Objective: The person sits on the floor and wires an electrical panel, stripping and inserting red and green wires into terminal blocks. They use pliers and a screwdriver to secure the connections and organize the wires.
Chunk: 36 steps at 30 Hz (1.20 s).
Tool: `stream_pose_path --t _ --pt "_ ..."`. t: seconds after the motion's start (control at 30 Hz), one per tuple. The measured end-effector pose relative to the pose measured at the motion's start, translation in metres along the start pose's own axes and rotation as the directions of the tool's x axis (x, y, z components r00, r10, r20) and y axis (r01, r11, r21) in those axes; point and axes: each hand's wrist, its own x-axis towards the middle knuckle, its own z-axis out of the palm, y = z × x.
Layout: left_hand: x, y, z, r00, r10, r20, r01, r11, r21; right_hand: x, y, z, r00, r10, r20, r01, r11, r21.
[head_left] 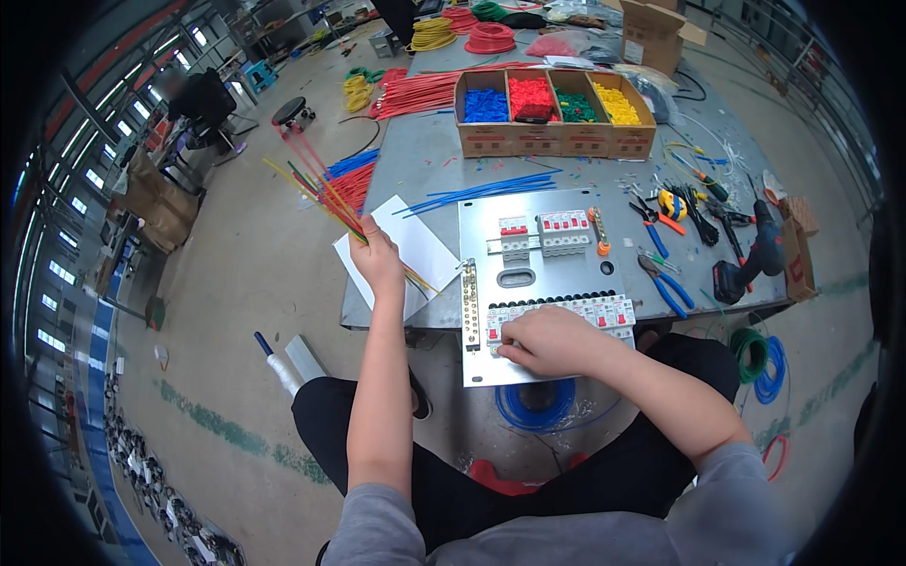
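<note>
My left hand (377,257) is closed around a bundle of thin cut wires (321,193) in yellow, green and red, held above a white sheet of paper (411,231). A metal mounting plate (477,222) lies at the table's near edge. On its lower part runs a row of circuit breakers (612,319) with red switches. My right hand (552,338) rests over that row with its fingers curled in; whatever they hold is hidden. Farther up sit two smaller breaker groups (564,226). Brass terminal bars (470,307) are fixed near the plate's left and upper right edges.
Behind the plate stands a cardboard box (514,143) with blue, red, green and yellow small parts. Loose blue wires (472,195) lie before it. At the right are blue-handled pliers (665,285) and a cordless drill (755,255). Wire coils (533,406) lie under the table.
</note>
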Motion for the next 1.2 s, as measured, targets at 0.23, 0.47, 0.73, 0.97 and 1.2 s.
stream_pose_path --t 0.23,0.47,0.73,0.97,1.2 --pt "-0.003 0.012 0.005 0.993 0.105 -0.056 -0.1 0.991 0.091 -0.001 -0.002 0.0 1.0 0.003 0.005 -0.003 1.0 -0.024" --pt "0.004 0.018 0.003 0.987 0.162 -0.016 -0.156 0.967 0.2 0.0 0.0 0.001 0.999 0.025 0.033 -0.024 0.999 -0.028" --pt "0.0 -0.004 -0.003 0.998 0.062 -0.018 -0.055 0.964 0.259 -0.001 0.002 0.005 1.0 -0.014 0.001 0.014 0.999 -0.04" --pt "-0.002 0.0 0.002 0.996 0.079 0.04 -0.08 0.996 0.032 -0.001 0.006 0.009 1.0 -0.02 -0.007 0.02 0.999 -0.04" --pt "0.001 0.007 -0.002 0.999 -0.022 0.039 0.018 0.997 0.08 -0.001 0.006 0.009 1.0 -0.028 -0.014 0.027 0.998 -0.056"
